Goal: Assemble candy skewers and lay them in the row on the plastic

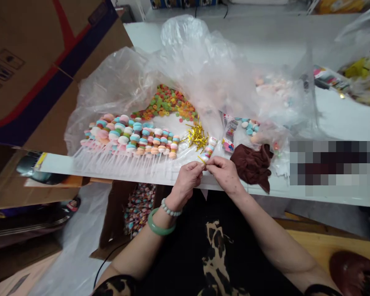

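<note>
Just over the table's front edge, my left hand (188, 179) and my right hand (225, 174) meet with fingertips pinched at the lower end of a wrapped candy skewer (209, 149). Its pastel candies point away from me inside clear film. A gold twist tie (201, 159) sticks out between the fingertips at the film's gathered neck; its other end is hidden. Beyond the hands lies a loose pile of gold twist ties (197, 136). Left of it, many unwrapped candy skewers (132, 137) lie in rows, white sticks toward me.
Ring gummies (169, 102) lie behind the skewers under a large clear plastic bag (197, 53). A brown cloth (252, 164) rests right of my hands, with loose marshmallows (249, 126) behind it. A cardboard box (43, 74) stands left; an open box of wrapped candies (139, 209) sits below.
</note>
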### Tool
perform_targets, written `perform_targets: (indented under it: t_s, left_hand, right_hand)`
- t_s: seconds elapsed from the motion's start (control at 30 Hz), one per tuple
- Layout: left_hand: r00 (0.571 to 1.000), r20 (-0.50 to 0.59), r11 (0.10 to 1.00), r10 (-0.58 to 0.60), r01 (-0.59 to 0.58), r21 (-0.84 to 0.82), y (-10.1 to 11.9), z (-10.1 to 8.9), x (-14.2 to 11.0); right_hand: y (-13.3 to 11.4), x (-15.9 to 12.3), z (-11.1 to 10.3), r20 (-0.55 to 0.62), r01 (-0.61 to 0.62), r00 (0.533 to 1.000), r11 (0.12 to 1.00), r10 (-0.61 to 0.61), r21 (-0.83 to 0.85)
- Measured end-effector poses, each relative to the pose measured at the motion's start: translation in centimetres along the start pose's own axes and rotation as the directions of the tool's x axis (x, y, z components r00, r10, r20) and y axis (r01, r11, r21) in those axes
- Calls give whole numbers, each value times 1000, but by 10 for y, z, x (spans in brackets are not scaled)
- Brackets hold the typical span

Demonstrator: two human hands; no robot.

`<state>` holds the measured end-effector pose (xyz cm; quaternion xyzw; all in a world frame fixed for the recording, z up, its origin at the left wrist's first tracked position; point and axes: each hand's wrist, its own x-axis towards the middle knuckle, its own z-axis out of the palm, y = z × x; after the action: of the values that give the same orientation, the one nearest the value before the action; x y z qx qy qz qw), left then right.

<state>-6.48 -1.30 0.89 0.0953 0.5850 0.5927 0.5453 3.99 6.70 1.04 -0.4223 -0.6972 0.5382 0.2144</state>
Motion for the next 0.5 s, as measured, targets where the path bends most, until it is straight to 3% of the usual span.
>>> perform_targets:
  t_s: [0.2, 0.27, 0.37, 0.43, 0.5]
  left_hand:
    - [997, -1, 992, 77, -77, 101, -13, 10, 3]
    - [991, -27, 980, 131, -125, 152, -16, 11, 5]
    - [977, -44, 964, 210, -199, 178, -16, 11, 6]
    - [975, -17, 964, 222, -217, 155, -11, 10, 3]
    - [983, 44, 977, 176, -180, 117, -4, 7, -3]
  right_hand:
    - [9, -1, -13, 10, -4, 1000, 991, 5, -131]
    - [10, -2, -13, -17, -11, 1000, 995, 9, -100]
    - [12, -1, -9, 15, -137, 990, 975, 137, 175]
    - [14, 0, -8, 159, -260, 964, 868, 212, 423]
    - [14, 0, -10, 308, -319, 938, 746, 159, 584]
